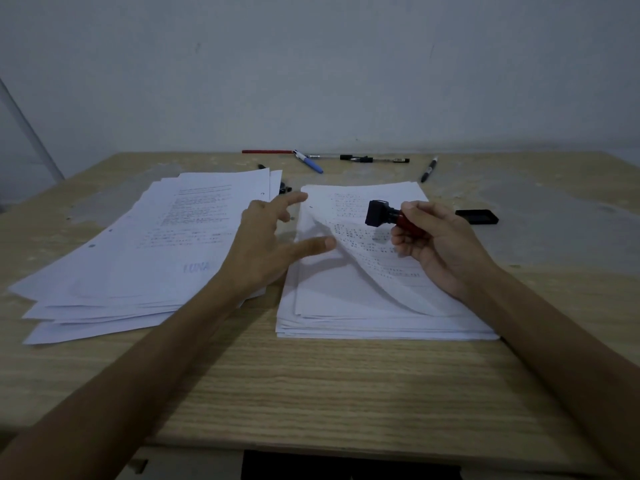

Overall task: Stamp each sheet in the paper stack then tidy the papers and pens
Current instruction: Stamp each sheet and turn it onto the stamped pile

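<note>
- Paper stack (pixel 381 306) lies right of centre, long axis running 12 to 6 o'clock.
- Left hand (pixel 266 244), fingers spread, lifts the top sheet (pixel 349 268) at its 9 o'clock edge; nearer the stamped pile (pixel 138 258).
- Right hand (pixel 433 240) grips the stamp (pixel 384 216) above the stack.

Matt wood-grain table (pixel 311 382) with worn grey patches, thin white paper sheets (pixel 363 306), glossy red-handled stamp (pixel 388 216)

Dim rm; grey wall (pixel 311 64), worn wood desk (pixel 311 382).
</note>
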